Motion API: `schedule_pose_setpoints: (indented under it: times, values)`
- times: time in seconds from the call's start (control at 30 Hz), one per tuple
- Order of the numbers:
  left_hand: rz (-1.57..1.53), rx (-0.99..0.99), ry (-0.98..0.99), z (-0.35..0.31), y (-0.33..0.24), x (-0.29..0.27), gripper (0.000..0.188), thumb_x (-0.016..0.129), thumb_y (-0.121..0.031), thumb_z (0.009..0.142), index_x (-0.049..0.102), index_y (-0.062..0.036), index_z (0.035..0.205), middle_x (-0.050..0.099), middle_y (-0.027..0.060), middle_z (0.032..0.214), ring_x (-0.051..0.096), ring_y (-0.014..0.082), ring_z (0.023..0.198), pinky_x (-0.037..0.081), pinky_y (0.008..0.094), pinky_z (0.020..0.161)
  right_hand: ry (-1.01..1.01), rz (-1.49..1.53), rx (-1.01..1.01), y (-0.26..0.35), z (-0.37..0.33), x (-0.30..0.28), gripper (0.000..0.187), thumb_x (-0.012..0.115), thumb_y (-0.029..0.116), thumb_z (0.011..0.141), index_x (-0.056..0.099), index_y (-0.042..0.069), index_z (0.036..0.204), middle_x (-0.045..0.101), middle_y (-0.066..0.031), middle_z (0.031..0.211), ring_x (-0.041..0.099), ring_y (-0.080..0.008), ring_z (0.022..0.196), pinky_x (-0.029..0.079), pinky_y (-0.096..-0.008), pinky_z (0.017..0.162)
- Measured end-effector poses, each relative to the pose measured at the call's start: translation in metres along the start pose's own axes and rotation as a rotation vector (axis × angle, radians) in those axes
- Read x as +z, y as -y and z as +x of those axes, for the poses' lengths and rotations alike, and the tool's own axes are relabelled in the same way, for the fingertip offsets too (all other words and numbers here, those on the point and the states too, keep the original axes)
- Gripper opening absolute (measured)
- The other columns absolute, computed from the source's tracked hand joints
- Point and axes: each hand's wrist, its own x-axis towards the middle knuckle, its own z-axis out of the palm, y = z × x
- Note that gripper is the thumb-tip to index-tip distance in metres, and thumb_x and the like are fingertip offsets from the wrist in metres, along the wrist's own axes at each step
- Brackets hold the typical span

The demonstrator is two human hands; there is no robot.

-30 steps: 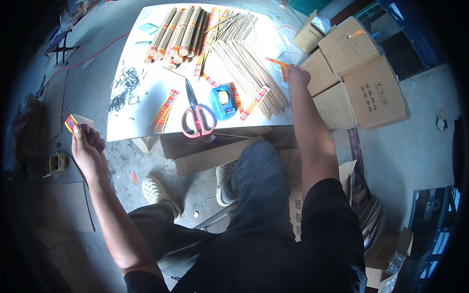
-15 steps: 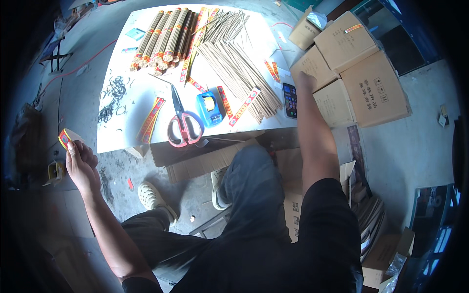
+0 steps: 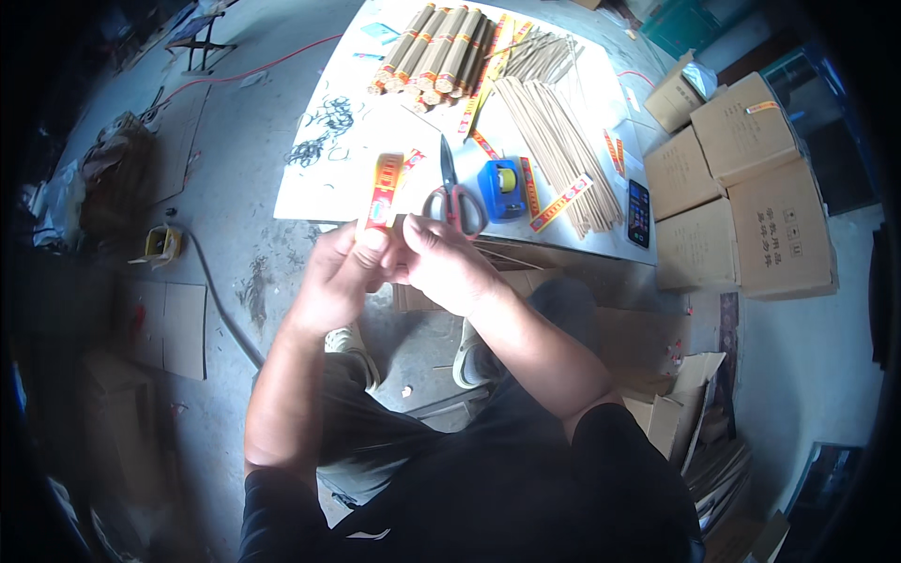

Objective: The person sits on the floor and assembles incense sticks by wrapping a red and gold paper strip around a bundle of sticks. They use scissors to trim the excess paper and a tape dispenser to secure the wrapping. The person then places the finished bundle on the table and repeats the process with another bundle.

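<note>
In front of the table edge my two hands meet. My left hand (image 3: 333, 274) pinches the lower end of a red-and-yellow paper label (image 3: 383, 188), which stands up above the fingers. Closed against it is my right hand (image 3: 449, 270), its thumb beside the label's lower end; what its fingertips grip is hidden. Just beyond the hands lie red-handled scissors (image 3: 448, 169) and a blue tape dispenser (image 3: 505, 195). More paper labels (image 3: 563, 202) lie around them. Bundled thin brown sticks (image 3: 432, 56) are stacked at the back of the table, and loose sticks (image 3: 554, 141) spread to their right.
The white table (image 3: 305, 202) also carries a phone (image 3: 638, 214) at its right edge and dark rubber bands (image 3: 328, 122) at its left. Cardboard boxes (image 3: 774, 220) are stacked on the right. An open carton (image 3: 671, 422) stands beside my right leg.
My left hand has come in from the far left with the label. My right hand has left the right side of the table and joined it. The view has shifted left.
</note>
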Motion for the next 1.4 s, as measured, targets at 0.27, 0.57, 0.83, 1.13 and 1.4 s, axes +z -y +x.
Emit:
schedule_pose_setpoints:
  times: [0.27,0.57,0.83,1.13,1.4]
  values:
    - [-0.195,-0.390,-0.036,-0.006,0.018,-0.057,0.037,0.051,-0.035,0.112,0.058,-0.0090,0.087,0.051,0.0004,0.072,0.041,0.0088,0.055,0.033,0.0242,0.047,-0.215,-0.124,0.016,0.029,0.076,0.025,0.035,0.059,0.019,0.105,0.058,-0.001,0.134,0.068,-0.0167,0.123,0.069,-0.0256,0.111,0.058,-0.0411,0.092]
    - [-0.471,-0.549,-0.086,0.024,0.050,-0.095,0.032,0.051,-0.035,0.112,0.058,-0.0116,0.091,0.045,-0.0039,0.070,0.035,0.0058,0.055,0.025,0.0213,0.044,-0.319,-0.482,-0.065,0.021,0.162,-0.026,0.015,0.071,0.010,0.097,0.069,-0.004,0.104,0.074,-0.0126,0.091,0.068,-0.0145,0.069,0.054,-0.0272,0.054]
    - [-0.236,-0.647,-0.289,0.026,0.074,-0.094,0.026,0.052,-0.028,0.108,0.061,-0.0049,0.101,0.054,-0.0005,0.073,0.041,0.0070,0.056,0.032,0.0252,0.046,-0.492,-0.830,0.162,0.006,0.187,-0.076,0.017,0.075,0.006,0.089,0.075,-0.005,0.102,0.073,-0.0093,0.082,0.062,-0.0119,0.060,0.042,-0.0243,0.047]
    - [0.042,-0.483,-0.350,0.046,0.083,-0.096,0.027,0.058,-0.024,0.104,0.069,0.0008,0.101,0.062,0.0052,0.076,0.051,0.0089,0.057,0.040,0.0260,0.050,-0.634,-0.856,0.051,0.022,0.199,-0.110,0.012,0.077,0.004,0.088,0.075,-0.001,0.099,0.075,-0.0077,0.083,0.067,-0.0139,0.062,0.048,-0.0266,0.049]
    - [0.165,-0.503,-0.386,0.063,0.105,-0.104,0.029,0.057,-0.023,0.105,0.071,0.0018,0.098,0.063,0.0055,0.074,0.052,0.0101,0.057,0.040,0.0259,0.048,-0.477,-1.802,0.148,0.039,0.184,-0.106,0.024,0.071,0.030,0.095,0.078,0.009,0.104,0.076,-0.0137,0.094,0.074,-0.0323,0.093,0.056,-0.0434,0.090]
